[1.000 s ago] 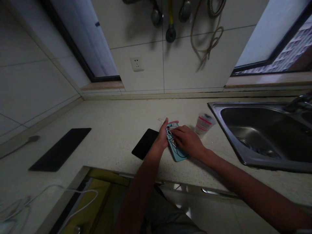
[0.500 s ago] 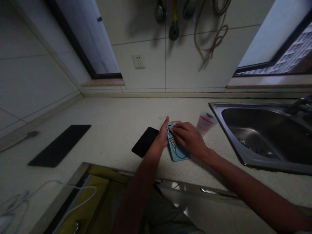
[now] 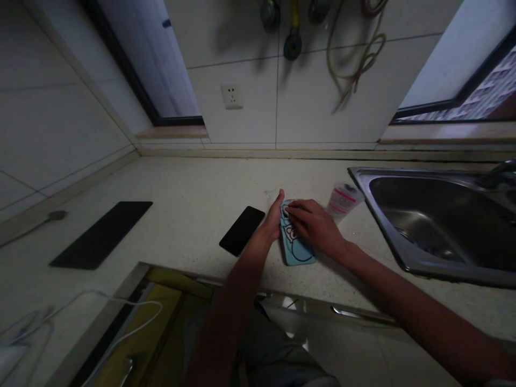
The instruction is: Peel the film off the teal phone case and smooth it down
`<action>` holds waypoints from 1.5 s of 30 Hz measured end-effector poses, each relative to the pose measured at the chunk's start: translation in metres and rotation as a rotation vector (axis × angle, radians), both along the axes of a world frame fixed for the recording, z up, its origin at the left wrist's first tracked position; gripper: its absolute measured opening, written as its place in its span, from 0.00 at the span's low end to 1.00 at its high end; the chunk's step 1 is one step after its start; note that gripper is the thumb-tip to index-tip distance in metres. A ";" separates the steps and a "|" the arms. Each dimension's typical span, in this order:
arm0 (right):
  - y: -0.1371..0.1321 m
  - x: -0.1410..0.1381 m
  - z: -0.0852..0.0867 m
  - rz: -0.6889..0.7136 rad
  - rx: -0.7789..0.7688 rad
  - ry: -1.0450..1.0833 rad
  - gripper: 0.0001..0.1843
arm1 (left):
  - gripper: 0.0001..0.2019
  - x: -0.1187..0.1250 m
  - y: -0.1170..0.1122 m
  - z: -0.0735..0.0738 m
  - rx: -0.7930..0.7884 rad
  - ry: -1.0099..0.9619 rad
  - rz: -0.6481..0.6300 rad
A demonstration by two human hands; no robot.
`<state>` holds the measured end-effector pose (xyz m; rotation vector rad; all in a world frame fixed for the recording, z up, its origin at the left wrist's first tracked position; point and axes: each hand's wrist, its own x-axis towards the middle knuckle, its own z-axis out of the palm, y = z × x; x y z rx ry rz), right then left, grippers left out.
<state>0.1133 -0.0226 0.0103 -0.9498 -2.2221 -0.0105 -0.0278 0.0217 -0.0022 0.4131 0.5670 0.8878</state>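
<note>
A phone in a light-blue case (image 3: 299, 252) with a cartoon line drawing lies back up on the counter. At its left edge is my left hand (image 3: 273, 219), thumb pointing up and the other fingers partly hidden, holding it steady. My right hand (image 3: 316, 223) reaches over from the right with its fingertips pinched together at the camera corner. Between those fingertips is a small white wad (image 3: 286, 211), mostly covered. Left of my left hand lies a black phone-sized slab (image 3: 242, 231). Beyond my right hand a clear plastic cup (image 3: 342, 201) with pink bands leans at a tilt.
A steel sink (image 3: 419, 215) is set into the counter (image 3: 193, 199) on the right. On the left lies a long black mat (image 3: 102, 235), and a white cable (image 3: 121, 302) hangs over the open yellow drawer (image 3: 161, 317). A wall socket (image 3: 232, 97) is behind.
The view has shifted slightly. My right fingertips have moved a little at the camera corner, and less of the white wad shows. My left hand stays at the phone's edge.
</note>
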 end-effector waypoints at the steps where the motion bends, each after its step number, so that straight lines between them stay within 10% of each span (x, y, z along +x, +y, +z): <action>1: 0.001 0.000 0.000 0.006 -0.006 0.002 0.17 | 0.28 0.000 0.000 0.000 -0.002 0.002 -0.003; 45: -0.005 -0.005 -0.001 0.065 0.005 -0.009 0.16 | 0.33 -0.001 0.002 -0.003 0.013 0.031 -0.001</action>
